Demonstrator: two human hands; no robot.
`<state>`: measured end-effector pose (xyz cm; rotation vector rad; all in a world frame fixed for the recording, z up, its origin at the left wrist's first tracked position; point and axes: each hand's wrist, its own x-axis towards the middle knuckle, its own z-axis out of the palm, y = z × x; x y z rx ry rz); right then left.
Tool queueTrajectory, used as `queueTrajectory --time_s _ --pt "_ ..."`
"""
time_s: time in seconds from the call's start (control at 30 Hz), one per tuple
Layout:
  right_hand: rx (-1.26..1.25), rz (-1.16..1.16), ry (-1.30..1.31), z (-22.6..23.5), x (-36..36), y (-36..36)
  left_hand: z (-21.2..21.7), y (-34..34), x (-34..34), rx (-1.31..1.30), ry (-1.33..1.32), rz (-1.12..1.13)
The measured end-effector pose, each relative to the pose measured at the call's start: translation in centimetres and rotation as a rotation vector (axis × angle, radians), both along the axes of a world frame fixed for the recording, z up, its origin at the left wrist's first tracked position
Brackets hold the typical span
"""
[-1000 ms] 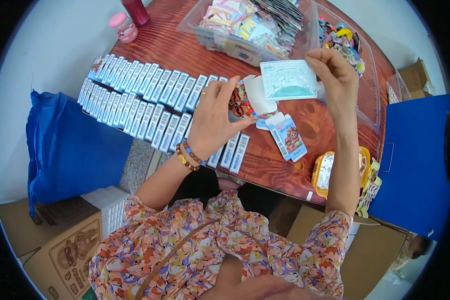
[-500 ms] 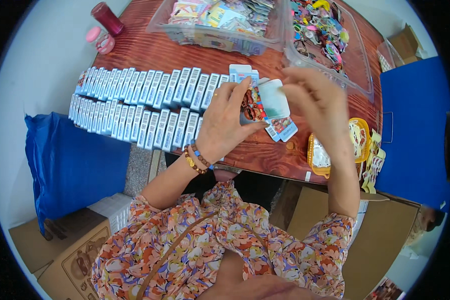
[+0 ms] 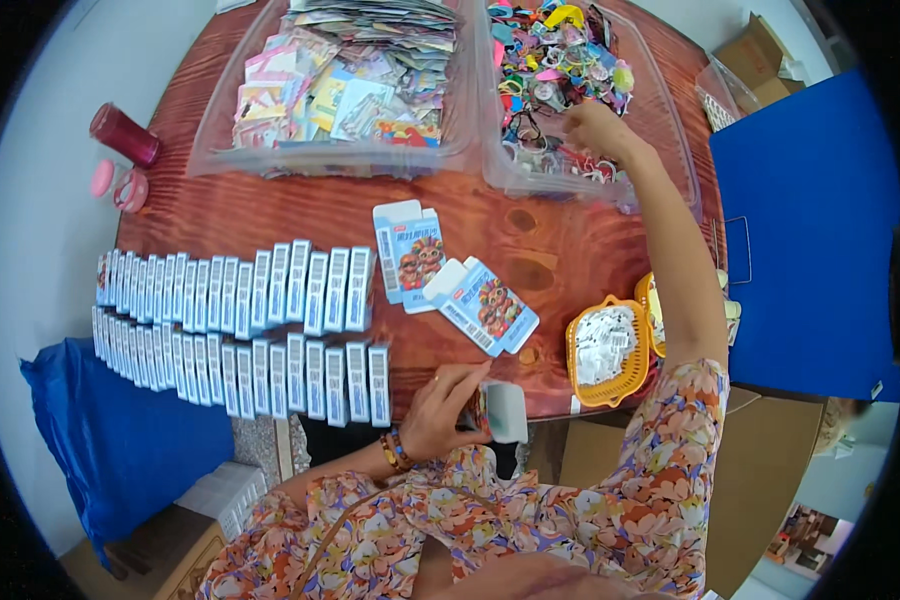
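Near the table's front edge, my left hand (image 3: 444, 412) is wrapped round a small printed carton (image 3: 507, 412) with its white end flap standing open. My right hand (image 3: 602, 130) reaches far forward into a clear plastic bin (image 3: 540, 181), its fingers bent down over colourful trinkets (image 3: 562, 62) that look like toy watches and bands. Nothing shows in its grasp. Between the hands lie two flat blue cartons, a nearer one (image 3: 487, 305) partly overlapping a farther one (image 3: 410, 254).
Two rows of upright blue cartons, a far row (image 3: 232, 295) and a near row (image 3: 260, 378), stand at left. A second clear bin (image 3: 320, 158) holds cards and packets. A yellow basket (image 3: 622, 388) holds small white packets. A red tumbler (image 3: 127, 137) and pink-lidded jar (image 3: 130, 188) stand far left.
My right hand has left the carton and moved forward into the trinket bin. My left hand has drawn the carton back toward me. The whole view has shifted.
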<state>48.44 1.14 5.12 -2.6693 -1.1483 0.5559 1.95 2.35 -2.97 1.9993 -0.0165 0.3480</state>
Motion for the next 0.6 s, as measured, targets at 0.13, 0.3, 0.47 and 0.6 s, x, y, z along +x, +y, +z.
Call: queueTrajectory --time_s 0.13,0.3,0.47,0.6 --pt "-0.079 -0.118 0.237 -1.3 0.7 2.7 -0.4 0.1 0.4 -0.015 0.023 -0.001" --pt "-0.126 0.077 0.121 -4.3 3.5 2.5 -1.0 0.4 0.8 -0.067 -0.005 -0.026" --pt "0.042 0.080 0.189 -5.0 2.9 2.1 -0.7 0.7 1.0 -0.113 -0.016 -0.012" --pt "-0.074 0.034 0.221 -4.7 3.0 1.9 -1.0 0.5 0.7 -0.109 -0.003 -0.018"
